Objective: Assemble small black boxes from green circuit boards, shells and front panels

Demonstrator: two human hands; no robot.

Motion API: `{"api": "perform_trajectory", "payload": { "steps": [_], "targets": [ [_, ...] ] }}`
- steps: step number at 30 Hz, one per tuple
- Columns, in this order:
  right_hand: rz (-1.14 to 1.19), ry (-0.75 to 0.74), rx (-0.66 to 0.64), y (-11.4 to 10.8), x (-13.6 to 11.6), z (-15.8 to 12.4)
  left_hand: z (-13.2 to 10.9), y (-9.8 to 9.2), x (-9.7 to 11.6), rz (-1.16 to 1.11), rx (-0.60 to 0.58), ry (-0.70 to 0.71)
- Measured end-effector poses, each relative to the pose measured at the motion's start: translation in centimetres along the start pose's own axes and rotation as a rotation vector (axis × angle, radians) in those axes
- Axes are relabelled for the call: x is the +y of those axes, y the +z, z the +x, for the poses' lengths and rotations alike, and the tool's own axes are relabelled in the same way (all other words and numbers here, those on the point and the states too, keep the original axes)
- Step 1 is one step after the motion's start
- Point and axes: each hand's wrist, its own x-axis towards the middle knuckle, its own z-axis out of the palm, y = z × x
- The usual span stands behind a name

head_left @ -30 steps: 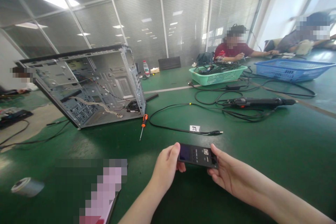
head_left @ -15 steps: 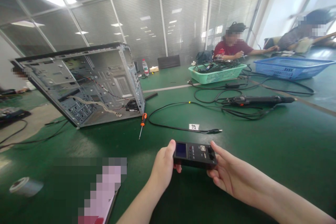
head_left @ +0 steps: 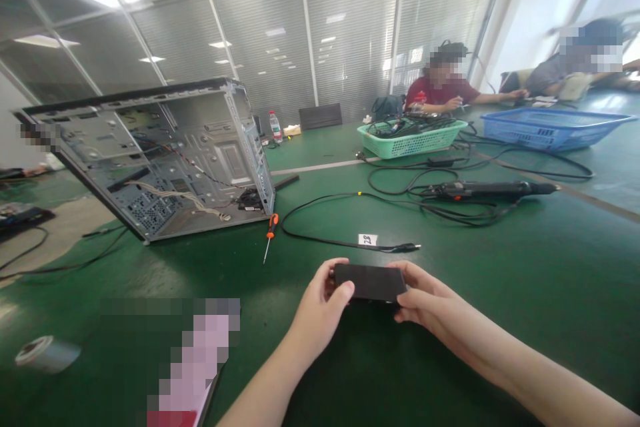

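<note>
A small black box-shaped device is held between both hands above the table, a plain dark face showing; the small screen and sockets seen earlier are hidden. My left hand grips its left end, thumb on the near edge. Around the right end, my right hand has its fingers and thumb closed. Just beyond the device lies a black cable with a plug end and a white tag marked with a number. An orange-and-black screwdriver rests to the left of the cable.
An open computer case stands at left. A black electric screwdriver lies at right amid cables. Behind are a green basket of cables and a blue basket. A metallic cylinder is front left. Two people sit across the table.
The device has been turned over in both hands, so its screen and socket side is out of sight. My left thumb now presses the near edge. The view has shifted slightly.
</note>
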Motion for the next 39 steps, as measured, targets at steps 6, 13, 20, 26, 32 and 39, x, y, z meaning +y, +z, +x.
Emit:
{"api": "perform_trajectory", "payload": {
  "steps": [6,13,20,26,32,39],
  "targets": [
    [-0.618,-0.308,0.090,-0.8,0.7,0.5,-0.5,0.2,0.0,0.183,-0.016,0.102],
    [-0.991,-0.386,0.082,-0.9,0.5,0.1,-0.4,0.0,-0.4,0.364,-0.019,0.161],
    [-1.009,-0.280,0.098,-1.2,0.5,0.4,-0.4,0.0,-0.4,0.435,-0.016,0.109],
    [-1.122,-0.492,0.113,-1.1,0.2,0.5,-0.2,-0.2,-0.5,0.625,0.027,0.148],
    [-1.241,-0.554,-0.001,0.9,-1.7,1.4,-0.1,-0.2,-0.7,0.667,0.019,0.187],
    [-1.249,-0.408,-0.109,2.5,-3.5,3.1,-0.2,-0.3,-0.3,0.646,0.004,0.156]
  ]
}}
